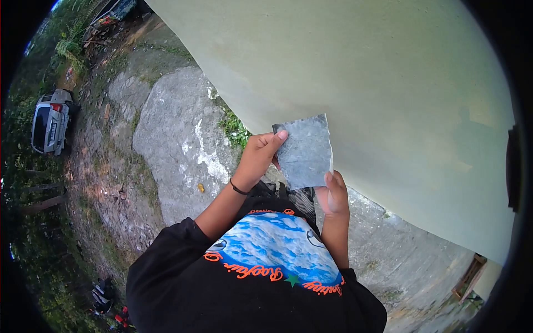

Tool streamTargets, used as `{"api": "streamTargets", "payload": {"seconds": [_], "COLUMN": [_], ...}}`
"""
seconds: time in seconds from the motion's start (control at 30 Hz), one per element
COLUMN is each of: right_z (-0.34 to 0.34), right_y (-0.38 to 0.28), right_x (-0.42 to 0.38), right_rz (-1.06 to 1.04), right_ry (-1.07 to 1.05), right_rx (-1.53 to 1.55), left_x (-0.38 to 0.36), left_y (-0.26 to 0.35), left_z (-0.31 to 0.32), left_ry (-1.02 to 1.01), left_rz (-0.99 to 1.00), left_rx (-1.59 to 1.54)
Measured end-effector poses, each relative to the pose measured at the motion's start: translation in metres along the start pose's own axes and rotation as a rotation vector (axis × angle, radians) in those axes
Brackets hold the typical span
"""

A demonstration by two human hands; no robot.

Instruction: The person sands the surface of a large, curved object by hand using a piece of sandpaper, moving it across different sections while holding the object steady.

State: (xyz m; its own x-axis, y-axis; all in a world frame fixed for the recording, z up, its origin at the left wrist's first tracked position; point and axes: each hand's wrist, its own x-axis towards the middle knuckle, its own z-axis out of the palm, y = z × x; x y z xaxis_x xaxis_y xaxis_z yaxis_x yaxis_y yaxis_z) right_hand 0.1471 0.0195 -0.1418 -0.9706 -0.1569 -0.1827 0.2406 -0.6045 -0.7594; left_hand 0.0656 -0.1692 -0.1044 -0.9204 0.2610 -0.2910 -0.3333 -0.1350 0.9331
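Between both hands, in front of the chest, is a roughly square grey sheet [304, 151] that looks like sandpaper, with a pale, ragged right edge. My left hand [260, 155] pinches its upper left corner, thumb on top and fingers hidden behind. At the lower right corner, my right hand [333, 195] grips the sheet with the thumb at its edge; most of those fingers are out of sight. A dark band [239, 188] circles the left wrist.
A smooth pale green wall [388, 72] rises close ahead and to the right. Rough concrete ground [177, 122] runs along its foot, with weeds [233, 130] at the base. A silver car [53, 122] stands far left. A wooden frame [469, 276] is at lower right.
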Motion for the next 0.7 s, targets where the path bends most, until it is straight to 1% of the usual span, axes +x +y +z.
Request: {"api": "streamTargets", "payload": {"seconds": [0.03, 0.07, 0.13, 0.2, 0.27, 0.3, 0.33, 0.4, 0.43, 0.47, 0.5, 0.53, 0.6, 0.63, 0.67, 0.7], "right_z": [0.005, 0.013, 0.025, 0.042, 0.061, 0.064, 0.07, 0.08, 0.085, 0.089, 0.094, 0.1, 0.11, 0.108, 0.116, 0.131], "right_y": [0.002, 0.006, 0.012, 0.021, 0.024, 0.028, 0.029, 0.029, 0.023, 0.011, -0.001, -0.011, -0.034, -0.046, -0.065, -0.09], "right_x": [0.0, 0.008, 0.019, 0.022, 0.034, 0.04, 0.043, 0.053, 0.056, 0.058, 0.06, 0.062, 0.07, 0.074, 0.077, 0.078], "right_rz": [-0.053, -0.066, -0.079, -0.085, 0.069, 0.065, 0.052, -0.061, -0.061, -0.058, -0.061, -0.069, -0.168, -0.214, -0.311, -0.416], "right_ry": [-0.107, -0.116, -0.139, -0.151, 0.124, 0.185, 0.174, 0.26, 0.249, 0.215, 0.178, 0.17, 0.065, 0.038, 0.016, -0.007], "right_rx": [0.173, 0.16, 0.105, 0.078, -0.038, 0.074, 0.068, -0.041, -0.05, -0.252, -0.453, -0.464, -0.678, -0.831, -0.981, -1.129], "left_x": [-0.003, 0.001, 0.008, 0.009, 0.005, 0.004, 0.001, 0.003, 0.001, 0.001, 0.0, -0.002, 0.001, 0.004, 0.007, 0.014], "left_y": [0.002, 0.0, -0.008, -0.008, 0.007, 0.014, 0.012, 0.001, 0.008, 0.009, 0.008, 0.008, 0.014, 0.023, 0.03, 0.036], "left_z": [-0.002, -0.016, -0.038, -0.048, -0.052, -0.063, -0.064, -0.062, -0.065, -0.067, -0.066, -0.066, -0.066, -0.069, -0.072, -0.075], "left_ry": [-0.004, -0.012, -0.098, -0.115, -0.107, -0.213, -0.212, -0.255, -0.331, -0.324, -0.376, -0.431, -0.454, -0.475, -0.495, -0.419], "left_rz": [-0.001, 0.018, 0.133, 0.146, 0.168, -0.018, 0.0, 0.214, 0.224, 0.235, 0.152, 0.069, 0.122, 0.087, 0.052, 0.212], "left_rx": [-0.023, -0.027, 0.122, 0.074, 0.2, 0.275, 0.277, -0.102, -0.064, -0.072, -0.168, -0.262, -0.257, -0.233, -0.209, -0.224]}}
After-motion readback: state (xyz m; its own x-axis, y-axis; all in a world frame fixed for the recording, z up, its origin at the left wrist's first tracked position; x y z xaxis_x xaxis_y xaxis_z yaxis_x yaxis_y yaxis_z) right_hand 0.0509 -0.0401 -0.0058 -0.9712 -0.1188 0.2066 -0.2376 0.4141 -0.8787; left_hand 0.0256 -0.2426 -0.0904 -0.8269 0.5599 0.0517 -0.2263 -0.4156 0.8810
